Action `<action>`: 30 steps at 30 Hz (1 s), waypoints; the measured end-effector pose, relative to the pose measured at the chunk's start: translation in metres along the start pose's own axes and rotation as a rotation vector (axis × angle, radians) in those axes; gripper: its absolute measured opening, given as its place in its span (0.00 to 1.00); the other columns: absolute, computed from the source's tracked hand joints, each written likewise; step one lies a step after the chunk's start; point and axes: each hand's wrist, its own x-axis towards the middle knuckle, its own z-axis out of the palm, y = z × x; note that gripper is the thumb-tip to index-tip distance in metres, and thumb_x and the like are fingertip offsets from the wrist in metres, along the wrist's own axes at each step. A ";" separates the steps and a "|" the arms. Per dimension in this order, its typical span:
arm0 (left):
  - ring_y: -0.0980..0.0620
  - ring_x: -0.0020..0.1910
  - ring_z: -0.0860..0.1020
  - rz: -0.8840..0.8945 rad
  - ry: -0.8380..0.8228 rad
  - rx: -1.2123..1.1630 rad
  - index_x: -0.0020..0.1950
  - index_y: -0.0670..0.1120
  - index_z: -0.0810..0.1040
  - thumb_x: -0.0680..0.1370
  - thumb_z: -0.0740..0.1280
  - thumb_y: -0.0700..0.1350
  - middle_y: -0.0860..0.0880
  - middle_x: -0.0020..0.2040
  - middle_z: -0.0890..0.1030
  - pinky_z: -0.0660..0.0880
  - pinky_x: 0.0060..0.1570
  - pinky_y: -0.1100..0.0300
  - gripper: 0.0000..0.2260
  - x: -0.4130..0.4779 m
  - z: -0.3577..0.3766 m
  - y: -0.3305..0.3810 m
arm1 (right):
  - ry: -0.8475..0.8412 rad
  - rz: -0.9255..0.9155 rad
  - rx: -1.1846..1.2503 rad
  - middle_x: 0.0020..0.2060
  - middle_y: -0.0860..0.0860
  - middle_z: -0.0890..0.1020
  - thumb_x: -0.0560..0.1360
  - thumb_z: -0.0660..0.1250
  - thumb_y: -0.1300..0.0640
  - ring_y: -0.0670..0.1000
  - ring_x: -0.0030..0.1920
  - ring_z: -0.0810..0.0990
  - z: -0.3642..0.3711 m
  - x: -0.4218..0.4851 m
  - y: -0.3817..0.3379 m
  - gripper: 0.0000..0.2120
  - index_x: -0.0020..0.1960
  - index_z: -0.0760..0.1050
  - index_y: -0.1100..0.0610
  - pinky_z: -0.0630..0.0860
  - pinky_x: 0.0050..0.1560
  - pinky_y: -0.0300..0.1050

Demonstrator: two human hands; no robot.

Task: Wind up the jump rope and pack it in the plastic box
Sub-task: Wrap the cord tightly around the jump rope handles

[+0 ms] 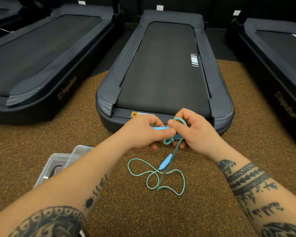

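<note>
Hands [167,132] wind braided rope [156,175] round smooth handle [160,128].

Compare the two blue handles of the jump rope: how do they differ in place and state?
The held handle is gripped level between the left hand and right hand, mostly hidden; the loose handle lies slanted on the floor, untouched and fully visible. Both are light blue.

the middle treadmill [162,69] is blocking the way just ahead of both hands, its rear edge sitting right behind them. loose rope loops [154,175] and a blue handle [165,161] are lying on the speckled floor [203,194] below, while the clear plastic box [58,165] is crowding the left forearm. open floor is stretching right of the loops.
</note>
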 end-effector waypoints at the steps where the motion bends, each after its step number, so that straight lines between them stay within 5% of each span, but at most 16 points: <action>1: 0.54 0.27 0.76 0.040 0.044 0.040 0.43 0.48 0.80 0.68 0.77 0.57 0.51 0.33 0.82 0.72 0.32 0.59 0.15 0.001 0.000 -0.001 | -0.018 0.010 0.019 0.32 0.53 0.81 0.78 0.68 0.53 0.53 0.31 0.82 -0.001 0.000 0.000 0.09 0.41 0.72 0.55 0.74 0.26 0.43; 5: 0.58 0.29 0.73 0.154 0.092 0.166 0.41 0.51 0.82 0.63 0.79 0.59 0.55 0.31 0.80 0.70 0.35 0.58 0.16 0.002 -0.001 -0.001 | -0.116 0.060 0.155 0.33 0.55 0.82 0.76 0.67 0.51 0.55 0.31 0.83 -0.012 -0.003 -0.006 0.09 0.44 0.73 0.56 0.73 0.28 0.43; 9: 0.58 0.34 0.76 0.234 -0.035 -0.010 0.43 0.52 0.83 0.62 0.80 0.55 0.55 0.36 0.83 0.74 0.41 0.59 0.14 -0.004 -0.007 0.006 | -0.119 0.109 0.316 0.35 0.58 0.81 0.72 0.67 0.46 0.55 0.26 0.79 -0.019 -0.003 -0.014 0.09 0.38 0.74 0.50 0.71 0.26 0.43; 14: 0.63 0.28 0.73 0.309 0.002 -0.299 0.46 0.44 0.80 0.72 0.75 0.40 0.58 0.30 0.80 0.68 0.31 0.70 0.06 -0.006 -0.006 0.014 | -0.164 0.231 0.287 0.26 0.51 0.71 0.81 0.57 0.52 0.47 0.20 0.60 -0.010 0.000 0.002 0.13 0.41 0.74 0.52 0.55 0.27 0.41; 18: 0.60 0.27 0.70 0.211 0.165 -0.337 0.45 0.47 0.79 0.67 0.76 0.52 0.57 0.30 0.79 0.65 0.30 0.61 0.13 0.002 -0.007 0.006 | -0.271 0.314 0.208 0.26 0.48 0.67 0.82 0.55 0.47 0.46 0.22 0.58 0.006 -0.004 0.006 0.16 0.42 0.72 0.55 0.53 0.24 0.38; 24: 0.58 0.37 0.76 0.117 0.371 0.198 0.46 0.52 0.78 0.70 0.74 0.58 0.54 0.42 0.81 0.69 0.35 0.59 0.13 0.005 -0.010 0.000 | -0.293 0.239 0.003 0.25 0.47 0.67 0.82 0.57 0.52 0.43 0.21 0.61 0.001 -0.007 -0.008 0.14 0.42 0.75 0.56 0.58 0.22 0.37; 30: 0.62 0.38 0.74 0.105 0.353 0.319 0.45 0.53 0.77 0.70 0.74 0.58 0.56 0.39 0.78 0.66 0.33 0.63 0.12 0.009 -0.007 -0.004 | -0.323 0.123 -0.296 0.22 0.43 0.72 0.81 0.59 0.49 0.40 0.24 0.67 -0.005 -0.013 -0.013 0.15 0.41 0.79 0.53 0.64 0.31 0.40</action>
